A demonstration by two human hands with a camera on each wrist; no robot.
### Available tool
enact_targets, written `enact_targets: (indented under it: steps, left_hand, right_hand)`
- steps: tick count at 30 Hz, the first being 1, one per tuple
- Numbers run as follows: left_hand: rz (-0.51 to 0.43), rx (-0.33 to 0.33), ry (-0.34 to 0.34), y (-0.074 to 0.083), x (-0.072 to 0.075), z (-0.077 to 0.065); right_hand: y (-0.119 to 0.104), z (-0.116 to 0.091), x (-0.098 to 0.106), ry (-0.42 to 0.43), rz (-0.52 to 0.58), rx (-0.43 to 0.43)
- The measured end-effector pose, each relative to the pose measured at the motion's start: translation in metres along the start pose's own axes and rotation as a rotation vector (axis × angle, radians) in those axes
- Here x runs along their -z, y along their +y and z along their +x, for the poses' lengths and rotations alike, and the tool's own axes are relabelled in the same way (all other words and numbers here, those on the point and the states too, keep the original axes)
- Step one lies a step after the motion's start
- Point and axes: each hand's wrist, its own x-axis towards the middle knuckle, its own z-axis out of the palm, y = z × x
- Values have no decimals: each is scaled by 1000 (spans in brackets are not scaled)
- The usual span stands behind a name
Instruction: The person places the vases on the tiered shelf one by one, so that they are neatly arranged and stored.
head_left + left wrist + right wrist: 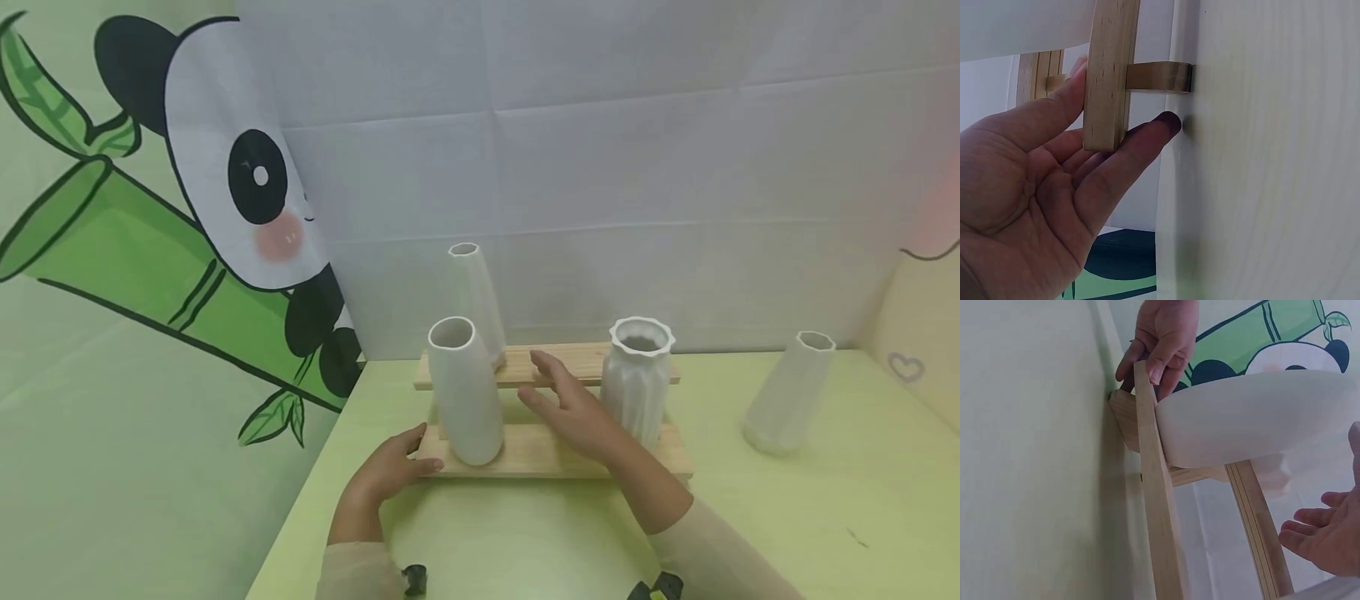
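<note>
A wooden two-tier stand (558,457) sits on the table. My left hand (384,473) grips the left end of its front board (1109,81), thumb on top and fingers underneath. Just beside that thumb a smooth white vase (463,392) stands on the front board. Behind it, a taller tapered white vase (477,304) is on the rear board. My right hand (581,421), fingers extended and holding nothing, hovers over the stand between the smooth vase and a fluted white vase (633,396) at the right. The right wrist view shows this right hand (1332,534) with its palm towards the smooth vase.
Right of the stand, a tapered white vase (787,400) stands on the pale table (810,525). A white cloth backdrop (600,167) hangs close behind the stand. On the left is a green wall covering with a panda and bamboo (135,250).
</note>
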Motion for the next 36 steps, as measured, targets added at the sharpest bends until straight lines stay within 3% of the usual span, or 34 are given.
enact_targets:
  steps: [13,19,27,36]
  left_hand:
    - [9,5,-3,4,3,-3]
    - [11,-13,-8,2,2,-3]
    - [32,-7,-4,2,2,-4]
    - [13,-1,-2,-1,2,-3]
  right_hand:
    - [4,-56,18,-108,-59,67]
    - [7,-69,31,-229,-27,87]
    - [0,-84,65,-379,-12,199]
    - [-11,-99,103,-384,-57,336]
